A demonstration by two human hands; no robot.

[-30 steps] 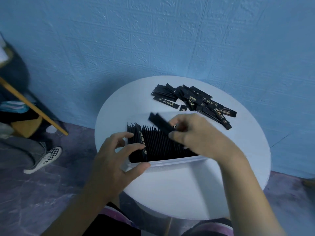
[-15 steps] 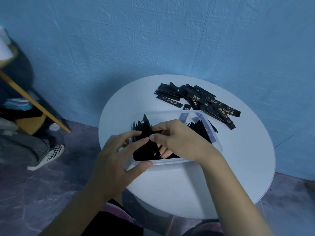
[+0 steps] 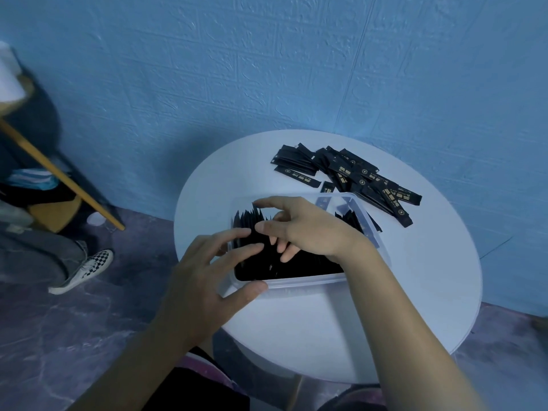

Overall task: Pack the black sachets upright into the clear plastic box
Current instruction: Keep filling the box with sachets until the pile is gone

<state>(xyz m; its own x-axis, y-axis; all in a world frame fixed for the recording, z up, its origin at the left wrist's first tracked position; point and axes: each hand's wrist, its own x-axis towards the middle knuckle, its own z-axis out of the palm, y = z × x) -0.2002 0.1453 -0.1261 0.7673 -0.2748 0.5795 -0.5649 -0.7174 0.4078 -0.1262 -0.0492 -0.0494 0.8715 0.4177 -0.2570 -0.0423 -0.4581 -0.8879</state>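
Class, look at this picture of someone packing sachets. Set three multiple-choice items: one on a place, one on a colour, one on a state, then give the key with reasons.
1. Where is the loose pile of sachets?
A. On the table beyond the box
B. On the floor
C. In the left hand

2. What colour is the wall?
A. Red
B. Blue
C. Yellow

3. How do the sachets in the clear plastic box stand?
A. Laid flat in one layer
B. Upright on edge in a row
C. The box holds none

Key: 1 A, the pile lies on the white round table behind the box. 2 B, the textured wall is blue. 3 B, their pointed tops stick up beside the right hand, while the left hand steadies the box's near corner.
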